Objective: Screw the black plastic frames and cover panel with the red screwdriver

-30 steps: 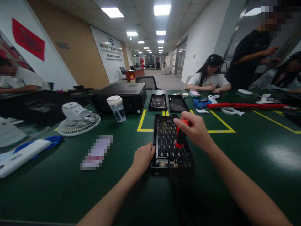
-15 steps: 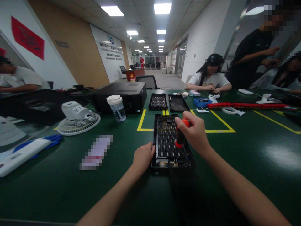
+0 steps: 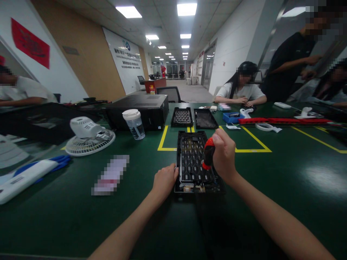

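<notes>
A black rectangular plastic case (image 3: 177, 187) lies on the green table before me. Inside it sits a black panel (image 3: 192, 162) with rows of rounded cells, and some wiring shows at its near end. My left hand (image 3: 165, 179) grips the case's left edge, its fingertips partly hidden. In my right hand (image 3: 225, 153) is a screwdriver (image 3: 208, 153) with a red and black handle, held tilted over the panel's right half. The fingers are closed round the handle; the screwdriver's tip cannot be made out.
Beyond the case stand a similar filled case (image 3: 182, 117) and a bare black tray (image 3: 205, 118). Leftward are a lidded cup (image 3: 135, 124), a white fan (image 3: 90, 139) and a large black box (image 3: 138, 108). A blue bin (image 3: 232, 117) and a tape roll (image 3: 264, 127) lie right. Several people are nearby.
My right hand has turned about the screwdriver handle and shifted slightly right, with its fingers now wrapped differently. My left hand and the case have stayed in place.
</notes>
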The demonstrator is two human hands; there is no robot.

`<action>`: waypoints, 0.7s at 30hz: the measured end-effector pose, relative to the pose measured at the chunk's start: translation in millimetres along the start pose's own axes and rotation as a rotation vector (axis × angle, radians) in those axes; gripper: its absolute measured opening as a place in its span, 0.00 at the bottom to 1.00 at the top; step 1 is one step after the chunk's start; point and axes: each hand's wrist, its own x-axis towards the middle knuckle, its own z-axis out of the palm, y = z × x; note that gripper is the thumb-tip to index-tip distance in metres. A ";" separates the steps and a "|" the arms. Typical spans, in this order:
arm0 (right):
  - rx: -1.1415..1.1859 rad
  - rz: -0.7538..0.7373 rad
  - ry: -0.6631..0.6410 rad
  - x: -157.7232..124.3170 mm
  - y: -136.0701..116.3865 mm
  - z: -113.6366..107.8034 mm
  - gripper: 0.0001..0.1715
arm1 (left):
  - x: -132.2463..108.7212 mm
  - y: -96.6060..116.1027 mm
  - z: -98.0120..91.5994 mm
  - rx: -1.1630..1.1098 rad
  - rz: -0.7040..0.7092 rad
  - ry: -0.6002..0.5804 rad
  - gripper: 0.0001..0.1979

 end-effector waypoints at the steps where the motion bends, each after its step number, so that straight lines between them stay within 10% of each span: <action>1: 0.052 0.027 -0.023 -0.6 0.7 0.3 0.16 | 0.0 -0.3 0.3 0.000 0.000 0.000 0.17; 10: 0.930 0.331 -0.512 10.5 3.4 3.7 0.08 | -0.1 1.7 -3.4 -0.015 -0.024 -0.033 0.18; 16: 1.060 0.427 -0.861 17.4 9.0 -5.4 0.14 | 0.4 1.2 -1.8 -0.019 -0.017 -0.017 0.18; 21: 1.070 0.418 -0.865 17.0 17.1 -8.0 0.16 | 0.2 2.6 -1.6 0.006 -0.028 -0.016 0.18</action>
